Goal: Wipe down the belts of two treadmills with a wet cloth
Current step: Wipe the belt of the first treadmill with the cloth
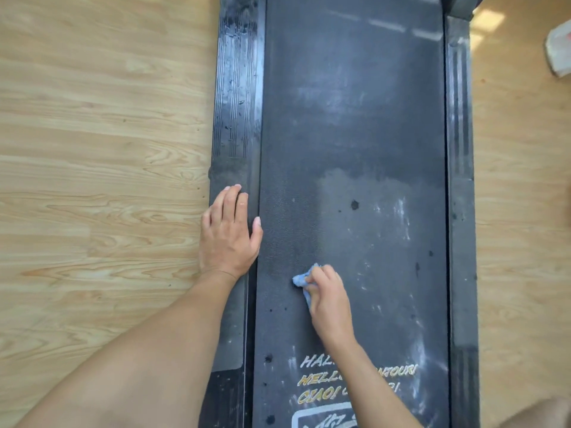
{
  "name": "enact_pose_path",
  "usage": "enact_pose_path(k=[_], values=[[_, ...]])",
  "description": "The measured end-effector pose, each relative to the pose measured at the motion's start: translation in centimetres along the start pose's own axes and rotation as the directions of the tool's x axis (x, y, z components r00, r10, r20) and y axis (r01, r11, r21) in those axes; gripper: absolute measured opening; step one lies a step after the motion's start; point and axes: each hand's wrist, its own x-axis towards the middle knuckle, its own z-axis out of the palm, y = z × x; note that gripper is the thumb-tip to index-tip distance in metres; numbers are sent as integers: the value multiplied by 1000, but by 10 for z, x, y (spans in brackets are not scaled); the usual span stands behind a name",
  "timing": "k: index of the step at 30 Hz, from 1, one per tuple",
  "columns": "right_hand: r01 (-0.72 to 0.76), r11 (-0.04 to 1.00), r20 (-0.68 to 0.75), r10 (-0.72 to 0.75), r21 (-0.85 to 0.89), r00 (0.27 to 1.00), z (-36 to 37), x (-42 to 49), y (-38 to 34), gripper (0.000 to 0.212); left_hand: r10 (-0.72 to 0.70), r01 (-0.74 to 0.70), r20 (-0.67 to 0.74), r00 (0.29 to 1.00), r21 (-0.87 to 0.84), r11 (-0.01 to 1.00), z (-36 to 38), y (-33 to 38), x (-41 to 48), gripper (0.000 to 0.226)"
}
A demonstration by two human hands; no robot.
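A dark treadmill belt (352,134) runs up the middle of the view, dusty with pale streaks on its right half and yellow lettering near the bottom. My right hand (329,299) is closed on a small blue cloth (301,279) and presses it onto the belt's lower left part. My left hand (228,230) lies flat with fingers spread on the black left side rail (236,88), thumb touching the belt's edge.
The right side rail (460,149) borders the belt. Light wood-look flooring (92,149) lies on both sides. A white object (559,54) lies on the floor at the upper right edge. Dark spots dot the belt.
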Motion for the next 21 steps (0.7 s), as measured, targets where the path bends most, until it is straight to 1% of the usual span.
enact_pose_path(k=[1, 3, 5, 7, 9, 10, 12, 13, 16, 17, 19, 21], values=[[-17, 999, -25, 17, 29, 1000, -3, 14, -4, 26, 3, -3, -1, 1000, -1, 1000, 1, 1, 1, 52], [-47, 995, -124, 57, 82, 991, -15, 59, -14, 26, 17, -17, 0, 1000, -7, 1000, 0, 2, 2, 53], [-54, 993, -167, 71, 100, 983, -35, 128, -23, 17, 16, -16, -2, 1000, -4, 1000, 0, 1, 1, 51], [-40, 997, -192, 53, 69, 980, -59, 204, -31, 8, 26, -25, -21, 999, 23, 999, 2, 4, 0, 49], [-14, 999, -211, 25, 53, 977, -71, 256, -38, 11, 32, -30, -31, 999, 51, 998, 3, 3, -1, 48], [14, 1000, -206, -9, 25, 978, -71, 266, -38, 12, 39, -38, -32, 999, 56, 998, 4, 3, -2, 47], [63, 997, -176, -69, -40, 982, -64, 256, -33, 14, 36, -34, -29, 999, 62, 997, 4, 3, -1, 46], [69, 997, -171, -75, -44, 982, -58, 237, -27, 14, 25, -24, -24, 999, 49, 999, 1, 4, 0, 45], [104, 994, -148, -110, -45, 983, -33, 137, 4, 18, -20, 19, -20, 1000, -72, 997, -6, 11, -4, 44], [104, 994, -117, -109, -42, 987, -24, 94, 14, 18, -2, 0, -12, 1000, -97, 995, -9, 15, -3, 48], [111, 993, -38, -113, -43, 993, -16, 20, 24, 16, 92, -90, 19, 996, -61, 994, -10, 18, -3, 56], [87, 996, 20, -86, -20, 996, -19, -4, 24, 22, 141, -142, 31, 989, 6, 990, -8, 17, -1, 57]])
